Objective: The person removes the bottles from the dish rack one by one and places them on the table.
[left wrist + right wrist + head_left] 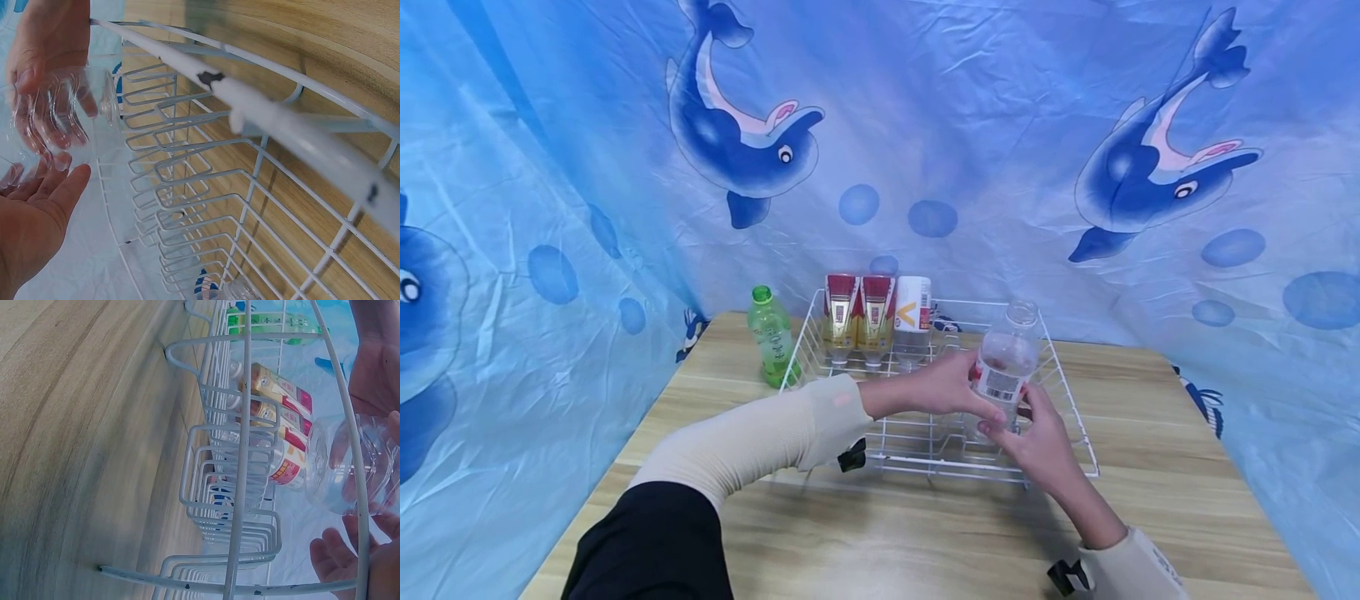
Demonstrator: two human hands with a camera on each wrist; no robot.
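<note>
A clear, uncapped plastic bottle (1009, 350) with a red-and-white label is held mouth up, slightly tilted, over the right part of a white wire rack (925, 458). My left hand (951, 385) grips it from the left, thumb across its front. From the right and lower down, my right hand (1041, 437) holds the same bottle, thumb in front. Both wrist views show its ridged clear body (62, 106) between the two hands. The round base (319, 462) faces the rack's prongs.
In the rack's back left, two bottles with red-and-gold labels (841, 312) (876, 312) and one with a white label (913, 304) stand upside down. An uncapped green bottle (771, 337) stands outside the rack, on the wooden table (880, 550). A blue dolphin-print curtain (985, 133) hangs behind.
</note>
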